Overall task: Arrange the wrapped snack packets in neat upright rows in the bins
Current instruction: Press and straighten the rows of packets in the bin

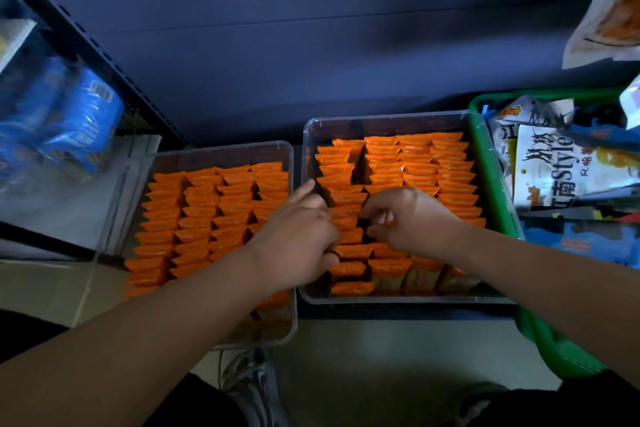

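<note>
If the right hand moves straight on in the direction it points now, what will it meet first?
The right hand points left; it would probably first meet the orange packets in the right bin, then the left hand. Depth is unclear.

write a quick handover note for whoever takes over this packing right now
Hands: the left hand has its fingers curled on orange packets in the leftmost column of the right bin. The right hand pinches packets in the next column, mid-bin.
Done: the left bin shows upright rows throughout, and the right bin's two right columns look neat.
Left: close the dark gaps between its two left columns and stand up the leaning front packets.
A green basket of other snacks sits to its right.
</note>
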{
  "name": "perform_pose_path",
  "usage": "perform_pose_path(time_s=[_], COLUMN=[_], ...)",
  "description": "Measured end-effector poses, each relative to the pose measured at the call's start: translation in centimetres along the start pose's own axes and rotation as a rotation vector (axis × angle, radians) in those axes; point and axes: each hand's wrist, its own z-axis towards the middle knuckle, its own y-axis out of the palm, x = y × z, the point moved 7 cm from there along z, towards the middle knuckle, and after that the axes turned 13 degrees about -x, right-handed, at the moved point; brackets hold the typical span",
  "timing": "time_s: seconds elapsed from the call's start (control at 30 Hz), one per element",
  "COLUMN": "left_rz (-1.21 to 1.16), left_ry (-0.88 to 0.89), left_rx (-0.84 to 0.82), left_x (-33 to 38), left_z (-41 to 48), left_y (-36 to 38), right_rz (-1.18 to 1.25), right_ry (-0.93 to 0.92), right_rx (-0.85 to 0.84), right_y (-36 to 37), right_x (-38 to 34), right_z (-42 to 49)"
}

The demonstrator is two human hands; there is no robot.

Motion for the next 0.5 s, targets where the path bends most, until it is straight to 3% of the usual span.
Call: perform_pose_path(time_s=[0.2, 0.5], left_rz=[0.027, -0.163], left_ry=[-0.011, -0.057], left_rx=[-0.177, -0.032], left_x=[1.9, 1.8], left_z=[0.7, 1.0], left_y=[1.8, 1.3], right_rz=[-0.050, -0.061], right_ry=[0.007, 0.031], right_rx=[-0.075, -0.081], right_y=[0.8, 1.5], right_x=[0.8, 1.7], right_z=[-1.6, -2.0])
